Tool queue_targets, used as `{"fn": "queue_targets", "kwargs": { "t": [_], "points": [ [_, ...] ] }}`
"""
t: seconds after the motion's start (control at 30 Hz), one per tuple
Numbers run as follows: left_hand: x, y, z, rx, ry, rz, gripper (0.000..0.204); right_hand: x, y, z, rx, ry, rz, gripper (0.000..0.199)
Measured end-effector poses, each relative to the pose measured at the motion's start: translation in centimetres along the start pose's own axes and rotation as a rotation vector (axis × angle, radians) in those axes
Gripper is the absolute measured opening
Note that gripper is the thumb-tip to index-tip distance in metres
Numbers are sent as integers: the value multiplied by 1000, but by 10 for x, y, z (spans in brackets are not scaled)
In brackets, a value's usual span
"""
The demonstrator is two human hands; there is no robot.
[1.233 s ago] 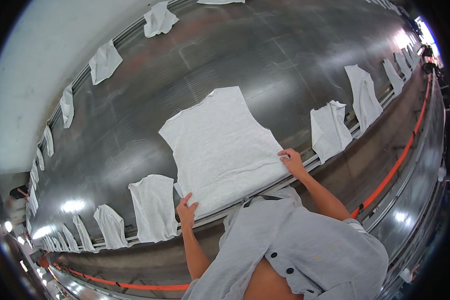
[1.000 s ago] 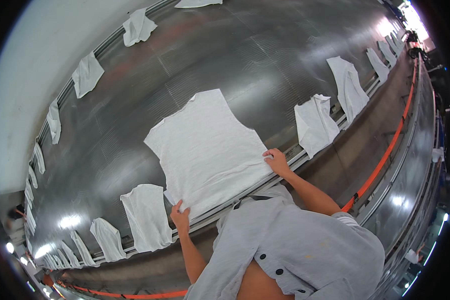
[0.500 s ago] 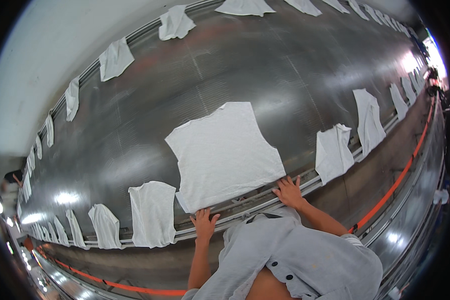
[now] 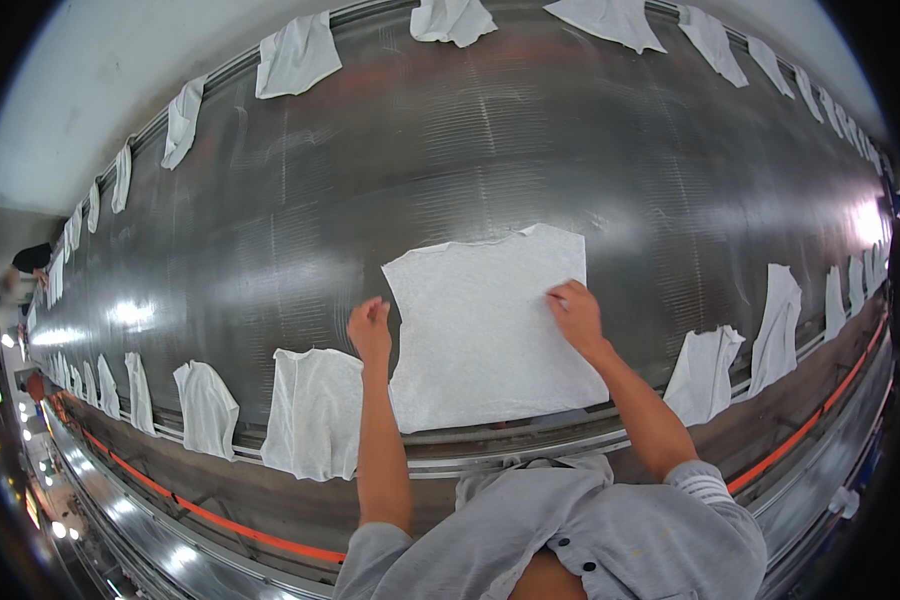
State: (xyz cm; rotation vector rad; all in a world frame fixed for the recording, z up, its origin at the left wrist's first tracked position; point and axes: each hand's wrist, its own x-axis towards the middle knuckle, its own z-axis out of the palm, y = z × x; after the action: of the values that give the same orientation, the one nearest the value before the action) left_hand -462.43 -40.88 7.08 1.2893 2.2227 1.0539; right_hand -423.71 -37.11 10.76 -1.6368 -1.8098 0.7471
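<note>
Two bare hands above a long grey metal table [image 4: 355, 190]. Working piece: one pale grey shirt-body panel [image 4: 475, 335] with cut-in armholes, lying broad and nearly smooth at the near side of the table, in front of the person. Its hem runs along the near edge, by the metal rails [image 4: 450, 465]; its neckline side points toward the far edge.

Left hand [image 4: 372, 335]: just left of the panel, over bare metal; fingers bent inward, hand partly closed. No cloth seen in it; cannot tell whether the fingertips meet.

Right hand [image 4: 577, 318]: over the panel's right armhole side, fingers curled and pointing left, partly closed. Contact with the fabric, or a pinch on it, cannot be told from this angle.

Surroundings: a crumpled pale cloth piece [image 4: 310, 415] hangs over the near edge left of the panel, partly behind the left forearm; a second folded cloth piece [image 4: 705, 375] lies to the right. More pale pieces [image 4: 300, 58] line the far edge. An orange strip [image 4: 205, 512] runs below the near edge. Person wears a grey buttoned shirt [image 4: 670, 540]. Far left: a dark-clothed co-worker [image 4: 32, 258], small and blurred.
</note>
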Motion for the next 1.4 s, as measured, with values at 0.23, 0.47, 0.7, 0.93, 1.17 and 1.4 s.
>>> {"fn": "queue_targets", "kwargs": {
  "t": [0.23,0.47,0.7,0.93,1.17,1.4],
  "points": [
    [61,1,41,233,-93,18,19,104,-70,109,-99,-148,-424,7],
    [60,44,27,-185,-144,-43,15,133,-68,143,-161,-193,-494,7],
    [66,24,35,-239,-96,-261,16,145,-69,149,-132,-206,-464,6],
    [63,41,38,152,9,76,19,146,-71,155,-174,-140,-284,7],
    [6,68,84,342,-238,533,37,126,-75,97,12,273,-173,13],
    [21,71,105,398,-293,467,57,58,-24,40,-83,201,-38,14]
  ]
}}
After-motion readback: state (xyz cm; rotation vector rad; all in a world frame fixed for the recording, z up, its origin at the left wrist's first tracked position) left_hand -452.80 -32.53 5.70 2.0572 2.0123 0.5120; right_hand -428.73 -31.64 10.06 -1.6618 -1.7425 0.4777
